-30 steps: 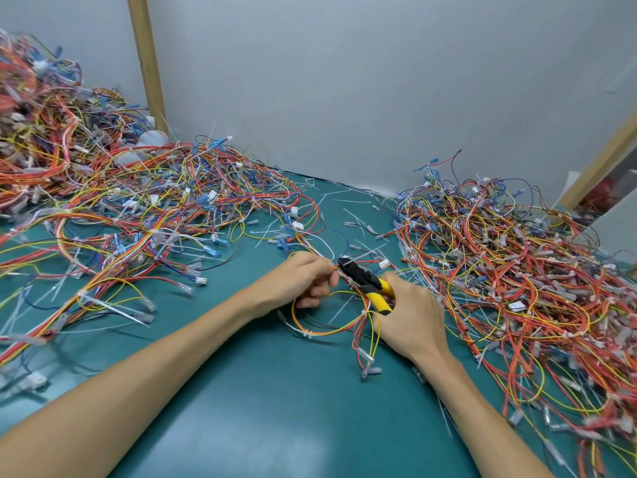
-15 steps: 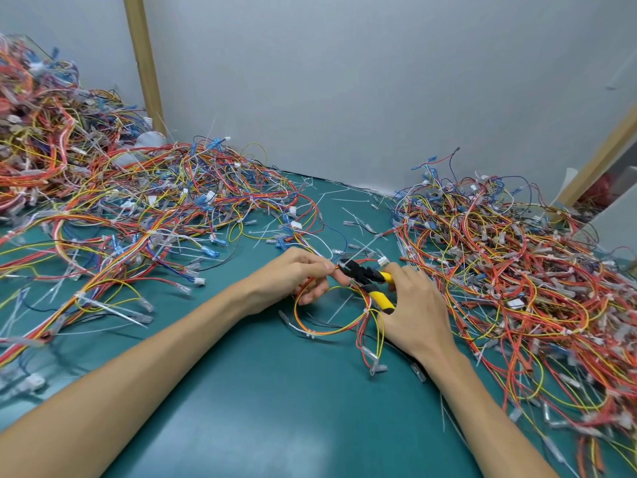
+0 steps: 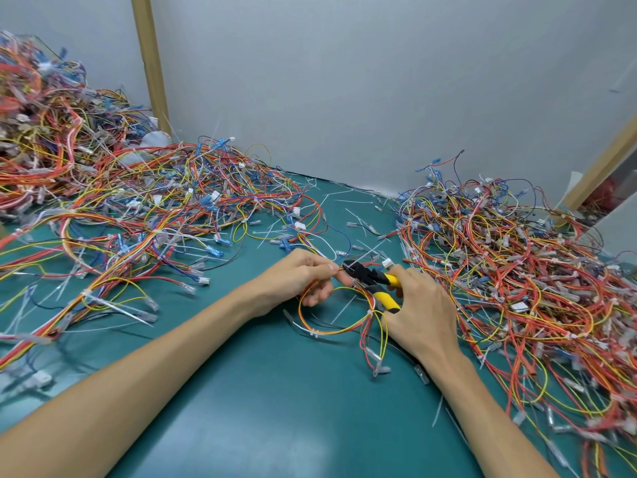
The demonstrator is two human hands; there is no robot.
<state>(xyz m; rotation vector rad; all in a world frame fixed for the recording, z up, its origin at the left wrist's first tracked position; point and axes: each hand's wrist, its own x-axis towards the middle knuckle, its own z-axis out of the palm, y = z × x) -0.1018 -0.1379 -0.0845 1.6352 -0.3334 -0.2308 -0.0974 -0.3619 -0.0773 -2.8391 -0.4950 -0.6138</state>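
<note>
Cutters (image 3: 370, 276) with yellow handles are sitting in your right hand (image 3: 418, 305). Its fingers are curling round the handles, which are standing a little apart, and the black nose is pointing left toward your other hand. Your left hand (image 3: 303, 276) is pinching a small wire harness (image 3: 331, 331) between thumb and fingertips, right at the tip of the cutters, so tool and wires are meeting there. Whether the blades are biting on anything is too small to tell.

The wire harness, made of orange, yellow and red strands, is looping down from that pinch and lying on the green table (image 3: 275, 391) between your two wrists, with its loose ends trailing toward you. A white connector (image 3: 387, 263) is showing just above your right thumb.

Tangled wires are heaping up on both sides, the left pile (image 3: 138, 208) and the right pile (image 3: 517, 270) lying well apart. Loose cable ties (image 3: 348, 193) are lying scattered on the table near the grey wall (image 3: 344, 81).
</note>
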